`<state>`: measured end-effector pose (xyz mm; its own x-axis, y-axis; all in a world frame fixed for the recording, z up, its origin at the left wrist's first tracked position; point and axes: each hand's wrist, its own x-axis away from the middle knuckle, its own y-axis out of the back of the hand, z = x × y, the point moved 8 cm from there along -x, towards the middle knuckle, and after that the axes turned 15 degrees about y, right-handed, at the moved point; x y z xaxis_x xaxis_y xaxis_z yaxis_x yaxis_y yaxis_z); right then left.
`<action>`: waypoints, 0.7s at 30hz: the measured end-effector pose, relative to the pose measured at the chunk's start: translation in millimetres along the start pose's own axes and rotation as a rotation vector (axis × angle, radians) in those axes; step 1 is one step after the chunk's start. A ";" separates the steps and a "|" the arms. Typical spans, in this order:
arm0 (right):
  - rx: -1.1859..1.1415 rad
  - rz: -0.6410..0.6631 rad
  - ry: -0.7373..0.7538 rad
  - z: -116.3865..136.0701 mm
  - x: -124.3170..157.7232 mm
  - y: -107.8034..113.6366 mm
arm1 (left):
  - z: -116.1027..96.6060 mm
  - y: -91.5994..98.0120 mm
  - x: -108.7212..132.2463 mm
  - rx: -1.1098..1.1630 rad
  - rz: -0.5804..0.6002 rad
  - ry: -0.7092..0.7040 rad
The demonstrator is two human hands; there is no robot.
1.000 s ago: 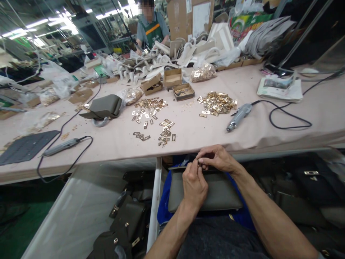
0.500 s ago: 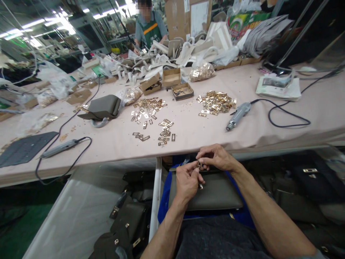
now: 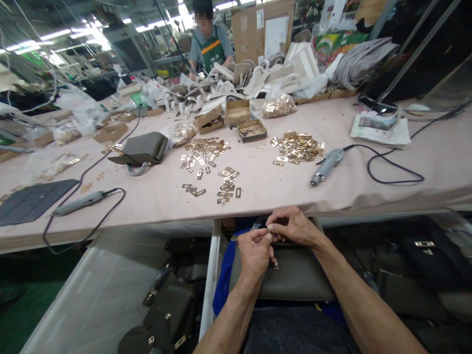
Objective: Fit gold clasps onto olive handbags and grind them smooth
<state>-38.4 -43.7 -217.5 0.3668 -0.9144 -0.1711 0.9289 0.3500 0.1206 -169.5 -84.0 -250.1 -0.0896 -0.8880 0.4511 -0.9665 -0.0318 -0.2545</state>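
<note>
An olive-grey handbag (image 3: 300,278) lies across my lap, with a small metal clasp (image 3: 275,266) showing on it. Above the bag, my left hand (image 3: 255,250) pinches a small gold metal plate (image 3: 273,235) between thumb and fingers. My right hand (image 3: 293,227) meets it there, its thumb and fingertips closed on the same plate. Seen nearly edge-on, the plate is mostly hidden by the fingers. On the table in front are loose slotted gold plates (image 3: 227,186) and a larger pile of gold plates (image 3: 298,147).
A corded electric screwdriver (image 3: 327,166) lies at right, another corded screwdriver (image 3: 79,203) at left. A small box of screws (image 3: 252,131) and another olive bag (image 3: 142,147) rest on the table (image 3: 158,201). More bags (image 3: 171,302) fill the space below. A co-worker (image 3: 210,44) stands across.
The gold plate has turned between my fingers from showing its face to nearly edge-on. Both hands sit slightly lower in view, and the camera has tilted a little upward.
</note>
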 end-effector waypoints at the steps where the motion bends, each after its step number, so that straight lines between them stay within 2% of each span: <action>1: 0.029 -0.009 -0.008 1.6 0.2 -1.4 | 0.3 0.0 0.0 -0.004 0.002 0.003; 8: 0.119 -0.092 0.011 11.5 3.0 -7.6 | -0.3 3.4 5.7 0.039 -0.015 -0.007; 13: 0.103 -0.124 -0.056 0.4 5.1 -9.4 | 1.1 4.4 7.3 0.067 -0.014 -0.011; 16: 0.079 -0.092 -0.091 -4.1 5.9 -9.9 | 1.4 3.8 5.9 0.081 -0.006 -0.001; 18: 0.155 -0.115 -0.083 0.6 5.6 2.0 | 2.2 4.8 4.6 0.096 -0.016 0.007; 19: 0.250 -0.168 -0.056 6.9 5.2 14.9 | 2.7 5.6 3.9 0.103 -0.022 0.010; 21: 0.546 -0.360 0.010 27.3 6.4 52.4 | 4.5 6.9 2.3 0.107 -0.029 0.018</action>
<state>11.3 -36.8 -185.5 0.0404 -0.9522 -0.3027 0.8357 -0.1339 0.5326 -175.2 -88.3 -254.6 -0.0673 -0.8774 0.4750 -0.9377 -0.1071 -0.3305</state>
